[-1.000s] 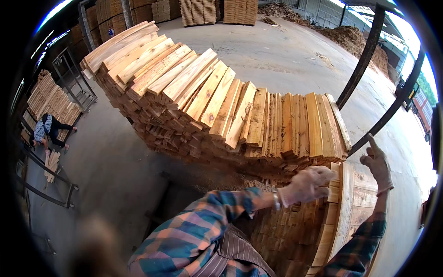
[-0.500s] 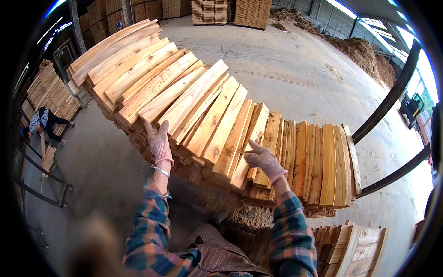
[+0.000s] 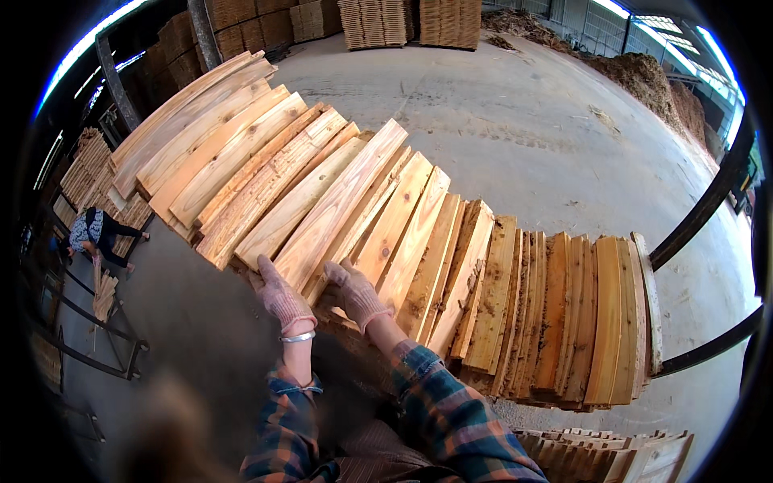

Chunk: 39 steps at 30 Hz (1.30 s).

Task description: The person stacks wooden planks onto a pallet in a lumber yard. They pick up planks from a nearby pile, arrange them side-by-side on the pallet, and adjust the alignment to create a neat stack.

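A long row of wooden planks [image 3: 415,266] lies side by side across a stack, their near ends toward me. My left hand [image 3: 283,299], in a pale pinkish work glove, is closed at the left near end of one light, pink-grained plank [image 3: 342,211]. On the right side of the same near end, my gloved right hand [image 3: 357,295] is closed, its fingers against the plank's edge. Some fingertips of both hands are hidden by the wood. Bark-marked planks [image 3: 557,310] lie farther right along the row.
Dark metal bars [image 3: 713,346] stand at the stack's right end. Another pile of boards [image 3: 604,455] sits at the lower right. At far left, a person [image 3: 101,233] bends over a bundle of slats [image 3: 105,296]. Tall plank stacks [image 3: 372,22] and a bark heap [image 3: 636,80] lie beyond the concrete floor.
My right hand has moved left from farther along the row to the plank beside my left hand. My left hand stays at the near plank ends. The view has shifted slightly.
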Motion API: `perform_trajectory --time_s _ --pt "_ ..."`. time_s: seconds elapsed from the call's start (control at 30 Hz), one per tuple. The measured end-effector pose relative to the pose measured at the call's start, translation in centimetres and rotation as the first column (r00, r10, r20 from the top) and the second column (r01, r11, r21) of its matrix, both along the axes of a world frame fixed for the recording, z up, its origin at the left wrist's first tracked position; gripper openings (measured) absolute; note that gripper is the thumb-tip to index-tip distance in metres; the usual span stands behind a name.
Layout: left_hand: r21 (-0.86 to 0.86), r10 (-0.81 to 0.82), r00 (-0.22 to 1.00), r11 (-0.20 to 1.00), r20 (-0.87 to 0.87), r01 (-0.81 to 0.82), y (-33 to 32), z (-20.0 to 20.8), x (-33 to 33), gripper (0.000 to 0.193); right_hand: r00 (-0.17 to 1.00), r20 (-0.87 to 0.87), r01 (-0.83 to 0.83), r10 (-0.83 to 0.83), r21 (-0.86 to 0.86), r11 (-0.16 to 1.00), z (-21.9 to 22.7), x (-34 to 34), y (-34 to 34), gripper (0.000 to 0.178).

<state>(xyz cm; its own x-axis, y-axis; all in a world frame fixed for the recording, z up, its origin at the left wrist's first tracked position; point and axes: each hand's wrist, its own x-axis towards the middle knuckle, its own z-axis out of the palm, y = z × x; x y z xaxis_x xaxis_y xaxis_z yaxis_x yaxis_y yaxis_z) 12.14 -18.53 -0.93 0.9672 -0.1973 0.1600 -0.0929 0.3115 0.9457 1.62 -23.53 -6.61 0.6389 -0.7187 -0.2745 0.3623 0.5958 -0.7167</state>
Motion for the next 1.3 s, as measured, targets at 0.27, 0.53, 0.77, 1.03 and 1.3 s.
perform_trajectory --time_s 0.27,0.53,0.77,1.03,1.3 --pt "0.340 -0.383 0.805 0.909 0.453 0.241 5.5 0.1 -7.0 0.057 0.997 -0.030 0.066 -0.074 -0.215 0.974 0.5 -6.1 -0.1 0.083" --pt "0.342 -0.651 0.750 0.734 0.112 0.586 2.1 1.8 1.8 0.053 0.964 -0.216 0.096 -0.157 -0.270 0.958 -0.6 -13.6 -0.9 0.096" --pt "0.337 -0.914 0.406 0.380 -0.005 0.861 -2.7 0.5 1.2 0.094 0.926 -0.004 0.378 -0.378 0.000 0.926 0.0 -9.8 -3.9 0.079" --pt "0.221 -0.871 0.423 0.373 -0.251 0.901 5.9 0.7 -4.4 0.093 0.960 0.004 0.277 -0.278 -0.103 0.955 -1.5 -17.5 3.5 0.076" --pt "0.038 -0.846 0.286 0.301 -0.450 0.953 9.0 -9.1 -2.0 0.075 0.904 -0.228 0.285 -0.362 -0.310 0.907 -4.6 -17.8 11.7 0.103"
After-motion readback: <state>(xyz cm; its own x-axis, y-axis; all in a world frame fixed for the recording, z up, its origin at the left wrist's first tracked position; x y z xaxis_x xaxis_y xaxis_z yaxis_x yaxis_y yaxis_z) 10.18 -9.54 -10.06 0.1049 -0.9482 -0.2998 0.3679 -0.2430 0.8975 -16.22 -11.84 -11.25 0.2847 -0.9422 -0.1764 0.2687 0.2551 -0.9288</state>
